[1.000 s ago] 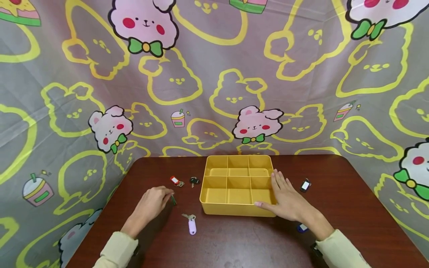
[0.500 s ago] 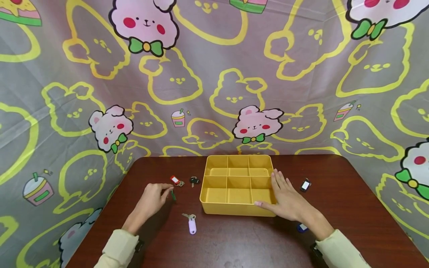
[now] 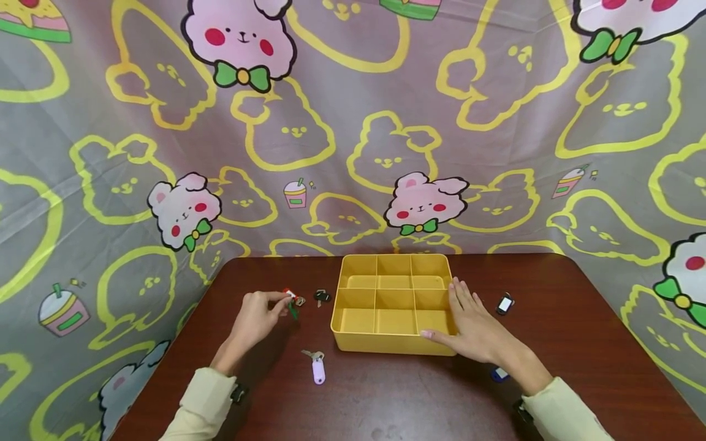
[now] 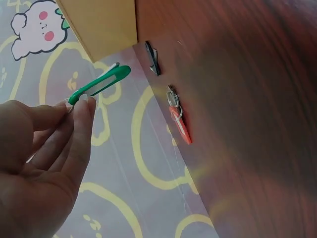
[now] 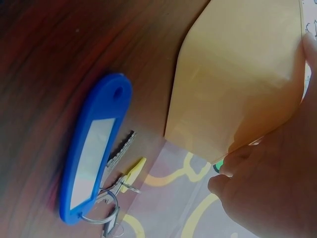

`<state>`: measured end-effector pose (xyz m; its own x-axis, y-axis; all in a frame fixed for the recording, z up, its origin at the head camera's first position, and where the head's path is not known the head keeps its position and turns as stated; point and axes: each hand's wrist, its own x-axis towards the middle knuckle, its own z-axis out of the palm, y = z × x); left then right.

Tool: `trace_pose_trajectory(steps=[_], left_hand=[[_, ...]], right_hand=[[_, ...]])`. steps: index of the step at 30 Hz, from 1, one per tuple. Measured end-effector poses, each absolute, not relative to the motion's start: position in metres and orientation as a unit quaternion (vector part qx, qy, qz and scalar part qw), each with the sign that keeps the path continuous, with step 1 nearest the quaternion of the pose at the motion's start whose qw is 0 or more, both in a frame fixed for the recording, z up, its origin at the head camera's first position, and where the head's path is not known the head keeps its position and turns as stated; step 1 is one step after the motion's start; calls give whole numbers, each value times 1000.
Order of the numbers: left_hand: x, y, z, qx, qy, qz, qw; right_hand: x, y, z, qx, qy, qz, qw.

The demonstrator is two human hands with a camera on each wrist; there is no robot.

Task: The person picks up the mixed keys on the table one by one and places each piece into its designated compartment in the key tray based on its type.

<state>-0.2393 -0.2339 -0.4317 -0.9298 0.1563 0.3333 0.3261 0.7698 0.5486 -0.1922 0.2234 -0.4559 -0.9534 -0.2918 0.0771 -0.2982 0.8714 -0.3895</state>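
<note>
One raised left hand (image 3: 256, 320) pinched a green oblong plastic tag (image 4: 103, 83); right hand (image 3: 477, 327), fingers extended, rested against a yellow six-compartment box (image 3: 386, 343).

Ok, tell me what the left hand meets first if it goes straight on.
In the head view, the left hand points at the red tag, so likely that. Its height above the table is unclear; it may pass over and meet the box instead.
</note>
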Motion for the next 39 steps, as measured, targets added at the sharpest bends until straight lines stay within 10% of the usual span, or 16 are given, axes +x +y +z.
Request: trace_pose_trajectory(steps=[39], left_hand=[[-254,-212,-416,-40,-843,-533,57]], right_hand=[[-190,222,-454,152,-967,205,4]])
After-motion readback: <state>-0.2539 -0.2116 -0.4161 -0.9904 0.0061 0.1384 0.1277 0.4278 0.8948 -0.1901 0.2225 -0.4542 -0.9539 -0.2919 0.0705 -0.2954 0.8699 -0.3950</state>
